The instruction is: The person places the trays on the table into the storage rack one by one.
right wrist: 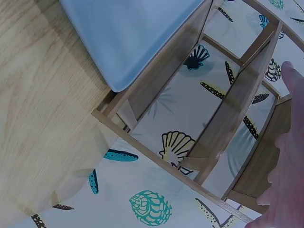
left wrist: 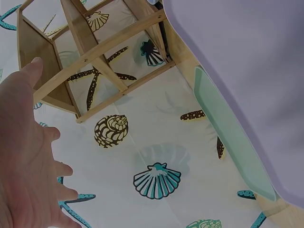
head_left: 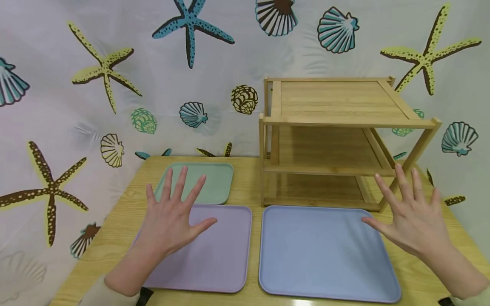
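Note:
My left hand (head_left: 170,223) hovers above the purple tray (head_left: 220,250), fingers spread wide and nothing in them. Beyond its fingertips lies a green tray (head_left: 210,182). On the other side, my right hand (head_left: 415,216) is held up with its fingers splayed, over the right edge of the blue tray (head_left: 325,255). It holds nothing either. In the left wrist view the left hand (left wrist: 28,156) shows at the left edge, and the right hand (right wrist: 287,156) shows at the right edge of the right wrist view. All three trays look bare.
A three-level wooden shelf rack (head_left: 348,123) stands at the back right, behind the blue tray. Everything rests on a wooden table (head_left: 115,238). Behind it hangs a white curtain (head_left: 222,76) printed with starfish and shells.

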Demonstrator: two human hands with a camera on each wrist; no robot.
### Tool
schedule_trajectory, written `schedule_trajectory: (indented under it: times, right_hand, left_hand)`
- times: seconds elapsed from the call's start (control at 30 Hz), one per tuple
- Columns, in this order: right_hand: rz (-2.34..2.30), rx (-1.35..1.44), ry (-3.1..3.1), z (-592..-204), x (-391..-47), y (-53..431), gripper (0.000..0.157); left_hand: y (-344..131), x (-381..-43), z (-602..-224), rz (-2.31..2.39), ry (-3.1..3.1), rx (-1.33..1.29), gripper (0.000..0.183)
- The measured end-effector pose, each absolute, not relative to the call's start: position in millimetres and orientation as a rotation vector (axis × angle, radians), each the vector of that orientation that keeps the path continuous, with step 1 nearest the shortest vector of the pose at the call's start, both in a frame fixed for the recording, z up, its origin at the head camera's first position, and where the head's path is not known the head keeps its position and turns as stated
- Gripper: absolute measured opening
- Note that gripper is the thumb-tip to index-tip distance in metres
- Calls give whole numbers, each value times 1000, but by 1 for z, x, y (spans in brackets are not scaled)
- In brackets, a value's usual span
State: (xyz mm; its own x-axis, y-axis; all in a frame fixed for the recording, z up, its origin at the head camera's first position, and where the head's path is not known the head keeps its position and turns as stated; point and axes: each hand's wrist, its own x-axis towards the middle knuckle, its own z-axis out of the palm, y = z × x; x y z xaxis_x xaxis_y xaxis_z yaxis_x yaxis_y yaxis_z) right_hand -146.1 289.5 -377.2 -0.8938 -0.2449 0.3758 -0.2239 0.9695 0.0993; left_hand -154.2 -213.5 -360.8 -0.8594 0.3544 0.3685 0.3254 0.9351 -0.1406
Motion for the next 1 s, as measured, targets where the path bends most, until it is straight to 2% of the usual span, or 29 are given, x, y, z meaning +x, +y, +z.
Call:
schedule_trajectory:
  times: [0.33,0.63,0.87,1.0]
  right_hand:
    - [-23,345,-2600,-363,-152,304,108]
    - [76,375,-2319,-356,-170,333,105]
    - [367,245,-2446,-359,-183,352,113]
    - [626,149,-2532,-365,-190,355,104]
  left_hand:
    - [-223,-163,-364,80,-2672,-496,99]
    - [-252,-181,-385,-39,-2723,-426,100]
    - [-279,-191,-400,-246,-2827,-391,98]
    - [-293,-190,-410,-362,-2886,-409,97]
